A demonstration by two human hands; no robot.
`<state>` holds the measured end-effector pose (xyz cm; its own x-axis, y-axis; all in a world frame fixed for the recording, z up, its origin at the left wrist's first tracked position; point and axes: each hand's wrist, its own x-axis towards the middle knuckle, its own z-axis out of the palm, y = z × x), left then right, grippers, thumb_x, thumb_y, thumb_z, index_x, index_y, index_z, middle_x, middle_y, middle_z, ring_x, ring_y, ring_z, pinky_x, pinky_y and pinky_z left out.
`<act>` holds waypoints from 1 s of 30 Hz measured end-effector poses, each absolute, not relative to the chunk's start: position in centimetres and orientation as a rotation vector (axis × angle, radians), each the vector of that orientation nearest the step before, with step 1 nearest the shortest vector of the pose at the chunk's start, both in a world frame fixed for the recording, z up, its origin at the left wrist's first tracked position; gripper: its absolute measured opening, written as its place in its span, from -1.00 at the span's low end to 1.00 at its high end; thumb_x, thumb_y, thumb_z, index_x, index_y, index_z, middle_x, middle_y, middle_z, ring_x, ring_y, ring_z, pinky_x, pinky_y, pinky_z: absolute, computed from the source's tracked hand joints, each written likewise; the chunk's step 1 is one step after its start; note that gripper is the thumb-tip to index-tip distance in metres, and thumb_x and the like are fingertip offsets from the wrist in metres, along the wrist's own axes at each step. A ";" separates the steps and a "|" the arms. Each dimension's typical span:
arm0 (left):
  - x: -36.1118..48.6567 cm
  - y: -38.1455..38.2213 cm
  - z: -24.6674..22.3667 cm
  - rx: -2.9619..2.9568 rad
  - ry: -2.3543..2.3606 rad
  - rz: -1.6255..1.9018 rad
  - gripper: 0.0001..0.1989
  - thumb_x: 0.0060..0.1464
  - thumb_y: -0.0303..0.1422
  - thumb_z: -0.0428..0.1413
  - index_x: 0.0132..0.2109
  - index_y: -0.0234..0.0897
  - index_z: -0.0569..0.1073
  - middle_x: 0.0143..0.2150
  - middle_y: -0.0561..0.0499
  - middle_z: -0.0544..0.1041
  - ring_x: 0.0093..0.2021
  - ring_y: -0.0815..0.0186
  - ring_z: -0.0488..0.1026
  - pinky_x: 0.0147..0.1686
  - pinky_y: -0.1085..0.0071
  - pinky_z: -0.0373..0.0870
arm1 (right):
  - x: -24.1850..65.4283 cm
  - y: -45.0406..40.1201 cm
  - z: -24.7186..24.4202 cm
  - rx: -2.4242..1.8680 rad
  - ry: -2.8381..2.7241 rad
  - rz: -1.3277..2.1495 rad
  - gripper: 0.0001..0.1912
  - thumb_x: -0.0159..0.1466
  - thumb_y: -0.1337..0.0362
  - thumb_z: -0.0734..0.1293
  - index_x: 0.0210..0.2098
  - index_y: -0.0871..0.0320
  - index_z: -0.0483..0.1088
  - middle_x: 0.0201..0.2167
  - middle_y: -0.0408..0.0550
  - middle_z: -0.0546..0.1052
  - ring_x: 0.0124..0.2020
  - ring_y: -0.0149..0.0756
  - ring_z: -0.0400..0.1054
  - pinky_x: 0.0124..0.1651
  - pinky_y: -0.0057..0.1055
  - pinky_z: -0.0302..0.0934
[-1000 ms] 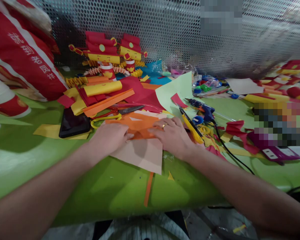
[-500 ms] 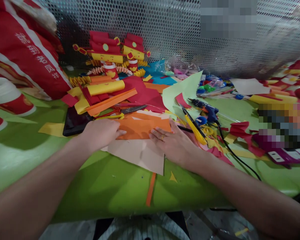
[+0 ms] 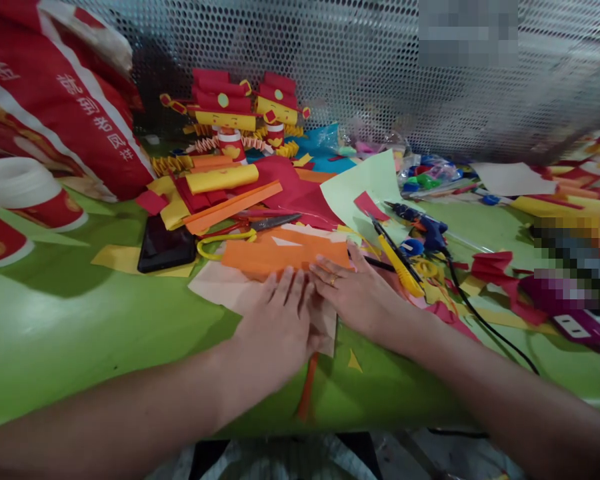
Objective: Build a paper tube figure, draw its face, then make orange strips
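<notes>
A sheet of orange paper lies over a pale pinkish sheet on the green table. My left hand rests flat over the pale sheet, its outstretched fingertips at the orange paper's near edge. Beside it, my right hand, with a ring on one finger, presses flat on the right part of the orange paper. Scissors with red and yellow near them lie just behind. Close to my right hand is a yellow utility knife. Part of an orange strip shows below the pale sheet.
A black phone lies left of the papers. Paper cups and a red bag stand farther left. Paper figures stand behind. A blue glue gun, its black cord and a purple power strip occupy the right.
My left hand has moved right and nearer, from the orange paper's left end to its front edge beside my right hand, and its fingers have straightened. The view has shifted slightly left.
</notes>
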<state>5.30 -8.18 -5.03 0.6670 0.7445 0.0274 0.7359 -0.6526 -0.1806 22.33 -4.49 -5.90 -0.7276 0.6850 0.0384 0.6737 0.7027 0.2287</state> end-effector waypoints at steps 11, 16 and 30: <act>5.1 -8.2 -4.0 -2.597 -1.651 0.397 -0.15 0.08 0.11 -0.10 0.27 -0.55 0.15 0.24 -0.61 0.13 0.24 -0.34 0.09 0.06 -0.19 0.14 | 22.9 -4.6 -6.4 1.166 2.859 0.403 -0.53 0.22 0.41 0.10 0.10 0.23 0.33 0.10 0.12 0.42 0.10 -0.14 0.33 0.26 0.09 -0.09; 4.9 -8.1 -3.1 -2.482 -1.697 0.624 -0.11 0.05 0.14 -0.10 0.26 -0.58 0.17 0.17 -0.65 0.21 0.10 -0.42 0.27 -0.15 -0.12 0.31 | 24.2 -4.9 -5.2 1.185 2.810 0.407 -0.54 0.23 0.45 0.09 0.09 0.30 0.33 0.06 0.18 0.44 0.12 -0.08 0.31 0.24 0.15 -0.09; 3.9 -6.3 -1.2 -2.561 -1.448 0.577 -0.67 0.22 -0.38 -0.12 -0.23 -0.35 0.55 -0.38 -0.24 0.54 -0.33 0.05 0.50 -0.39 0.25 0.29 | 24.8 -4.6 -3.7 1.382 2.708 0.727 -0.67 0.26 0.43 0.13 -0.08 0.31 0.44 0.07 0.19 0.44 0.12 -0.01 0.23 0.16 0.13 -0.02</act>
